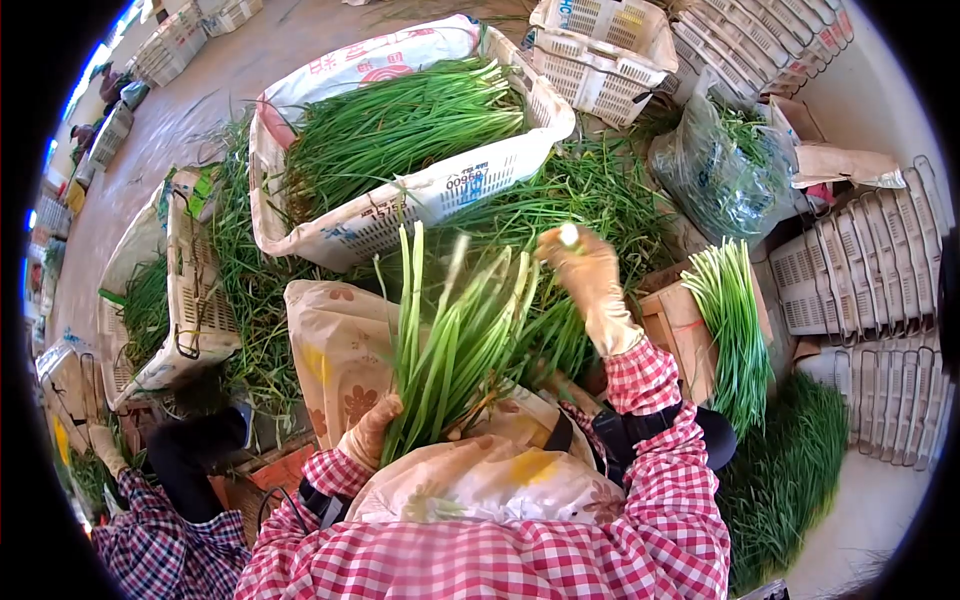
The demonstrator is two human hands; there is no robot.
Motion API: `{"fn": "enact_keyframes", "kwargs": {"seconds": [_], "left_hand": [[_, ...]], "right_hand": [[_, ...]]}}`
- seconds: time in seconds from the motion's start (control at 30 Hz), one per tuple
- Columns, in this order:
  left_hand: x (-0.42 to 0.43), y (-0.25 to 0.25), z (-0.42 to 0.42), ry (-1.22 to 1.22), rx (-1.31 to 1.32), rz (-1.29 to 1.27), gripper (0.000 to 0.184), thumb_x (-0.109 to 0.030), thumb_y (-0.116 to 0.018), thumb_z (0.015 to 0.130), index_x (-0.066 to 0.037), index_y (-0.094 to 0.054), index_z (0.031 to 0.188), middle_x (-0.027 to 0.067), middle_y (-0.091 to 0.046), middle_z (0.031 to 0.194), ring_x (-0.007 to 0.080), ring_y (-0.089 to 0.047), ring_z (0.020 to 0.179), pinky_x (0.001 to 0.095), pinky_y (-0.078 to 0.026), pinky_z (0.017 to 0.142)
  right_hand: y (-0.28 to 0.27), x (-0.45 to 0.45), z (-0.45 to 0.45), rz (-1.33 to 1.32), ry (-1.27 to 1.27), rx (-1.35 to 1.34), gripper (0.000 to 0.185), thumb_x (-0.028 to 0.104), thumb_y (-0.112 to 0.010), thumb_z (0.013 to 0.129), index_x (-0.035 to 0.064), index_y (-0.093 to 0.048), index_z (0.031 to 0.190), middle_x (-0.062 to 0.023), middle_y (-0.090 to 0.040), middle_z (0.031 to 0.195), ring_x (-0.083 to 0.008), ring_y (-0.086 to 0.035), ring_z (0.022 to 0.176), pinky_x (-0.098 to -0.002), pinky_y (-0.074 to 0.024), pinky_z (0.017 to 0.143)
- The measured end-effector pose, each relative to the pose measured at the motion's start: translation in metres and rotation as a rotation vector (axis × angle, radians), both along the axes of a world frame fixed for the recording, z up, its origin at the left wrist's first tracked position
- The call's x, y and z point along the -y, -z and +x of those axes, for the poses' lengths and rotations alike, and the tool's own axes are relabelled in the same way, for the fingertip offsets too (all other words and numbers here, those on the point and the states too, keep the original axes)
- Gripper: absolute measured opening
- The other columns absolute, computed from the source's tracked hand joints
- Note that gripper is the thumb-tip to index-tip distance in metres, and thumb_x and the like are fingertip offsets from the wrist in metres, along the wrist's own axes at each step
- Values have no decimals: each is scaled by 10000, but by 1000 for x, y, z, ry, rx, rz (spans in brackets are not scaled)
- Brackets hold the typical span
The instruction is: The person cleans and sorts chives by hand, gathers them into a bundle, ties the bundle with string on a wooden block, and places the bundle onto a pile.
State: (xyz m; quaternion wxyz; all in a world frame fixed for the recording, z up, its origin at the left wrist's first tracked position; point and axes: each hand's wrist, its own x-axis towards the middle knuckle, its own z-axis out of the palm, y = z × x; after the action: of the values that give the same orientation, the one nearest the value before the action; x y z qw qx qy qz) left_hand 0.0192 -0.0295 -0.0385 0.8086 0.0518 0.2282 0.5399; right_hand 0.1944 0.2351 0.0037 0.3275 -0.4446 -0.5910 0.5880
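My left hand (372, 430), in a tan glove, is closed round the lower part of a loose bunch of long green stalks (450, 345), whose pale ends point up and away from me. To the right of the bunch, my right hand (583, 262), also gloved, is raised with bent fingers near the pale stalk ends; a small whitish spot shows at its fingertips, too blurred to name. Below both hands a floral apron (450, 490) covers my lap. Beyond them stands a white crate (400, 215) holding a large heap of green stalks (410, 130).
On the right, a tidy bundle of stalks (735, 330) leans on a wooden stool (672, 325), with more greens (790, 480) below. A clear bag (720, 170) and stacked crates (860, 260) stand behind. At left are another crate (195, 300) and a co-worker's checked sleeve (160, 530).
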Motion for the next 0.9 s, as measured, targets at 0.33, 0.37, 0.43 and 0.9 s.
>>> {"fn": "enact_keyframes", "kwargs": {"seconds": [0.33, 0.37, 0.43, 0.9], "left_hand": [[-15, -17, 9, -56, -210, -24, 537, -265, -657, 835, 12, -466, 1253, 160, -578, 1155, 252, -611, 968, 363, -491, 893], [-16, -17, 10, -52, -216, -11, 524, -262, -656, 838, 12, -475, 1247, 158, -579, 1153, 248, -613, 963, 360, -492, 889], [-14, -18, 10, -4, -260, -53, 503, -262, -660, 837, 11, -495, 1226, 154, -585, 1141, 240, -617, 950, 355, -503, 863], [-8, -8, 9, 30, -413, -86, 440, -250, -647, 844, 2, -527, 1185, 120, -630, 1031, 207, -623, 902, 325, -497, 835]], "right_hand": [[-47, 56, -7, -367, -397, 119, 230, 176, -679, 829, 23, -642, 997, -37, -623, 724, -60, -517, 476, -188, -439, 430], [-39, 58, -8, -372, -416, 72, 253, 189, -690, 823, 12, -636, 995, -38, -617, 727, -69, -521, 479, -201, -437, 437], [-36, 62, -14, -333, -458, 92, 244, 185, -687, 824, 8, -637, 985, -31, -617, 729, -78, -525, 482, -212, -437, 444], [-16, 45, -8, -551, -488, -61, 289, 133, -712, 762, 59, -643, 1033, 27, -603, 702, -20, -360, 432, -168, -273, 387]]}}
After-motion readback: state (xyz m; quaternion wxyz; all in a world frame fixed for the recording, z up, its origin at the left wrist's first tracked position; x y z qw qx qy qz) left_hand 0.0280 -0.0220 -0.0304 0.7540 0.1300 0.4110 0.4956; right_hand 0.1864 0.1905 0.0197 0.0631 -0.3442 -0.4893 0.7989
